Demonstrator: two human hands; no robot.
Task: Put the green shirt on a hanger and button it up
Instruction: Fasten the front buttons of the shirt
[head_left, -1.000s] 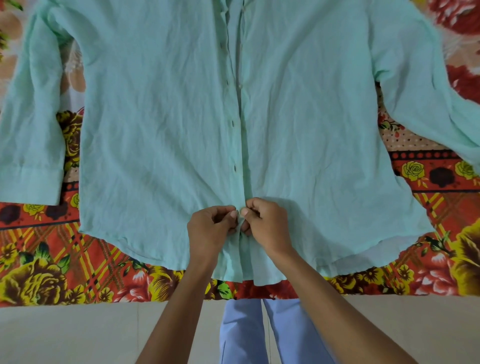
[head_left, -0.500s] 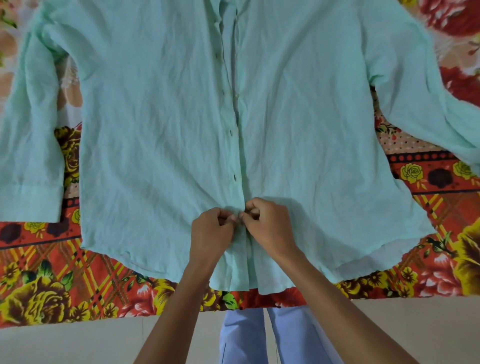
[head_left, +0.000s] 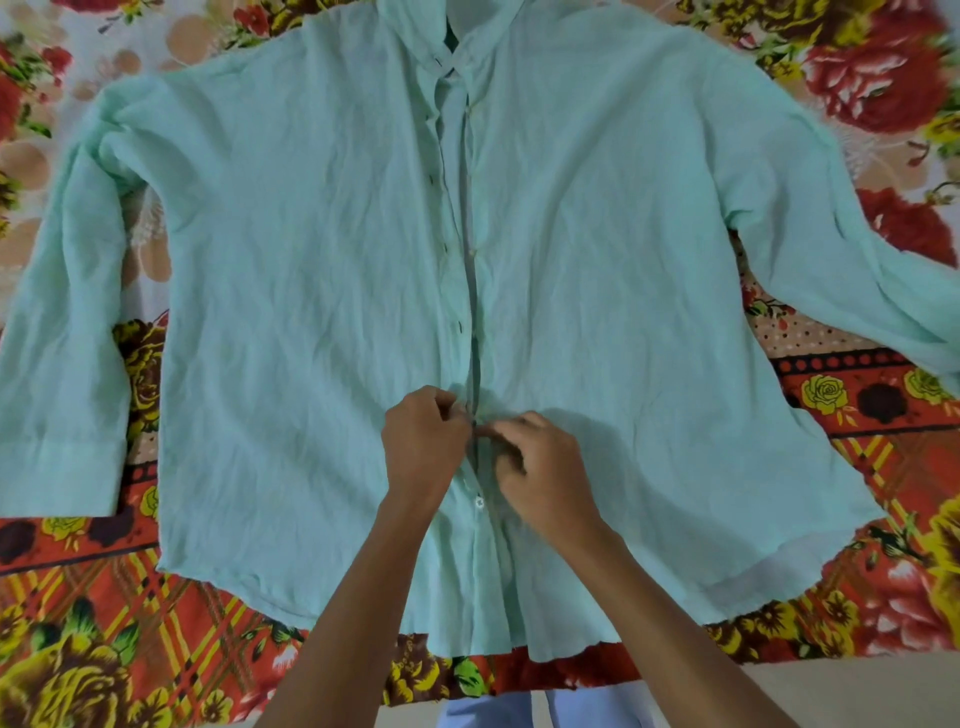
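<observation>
Shirt (head_left: 322, 322), pale green and creased, lies flat and front-up on a floral bedsheet (head_left: 78, 649); its collar points to the far side and its hem lies at the near edge; both sleeves are spread outward, the left one running down the left side, the right one angling off toward the right edge of view. Front placket (head_left: 470, 291) runs down the middle of the garment; its two edges lie side by side with a narrow dark gap between them along most of the length; several small buttons and buttonholes show along it. One white button (head_left: 478, 502) sits on the placket just near of my hands; whether it is fastened I cannot tell.

My left hand (head_left: 423, 449) is curled, fingertips pinching the left edge of the placket low on the shirt; my right hand (head_left: 540, 467) is curled likewise, thumb and fingers pinching the right edge; the fingertips of both hands meet at the placket line. Both forearms reach in from the near edge. Hanger: none visible to me. Light blue trousers (head_left: 488, 714) show at the near edge, below the bedsheet.
</observation>
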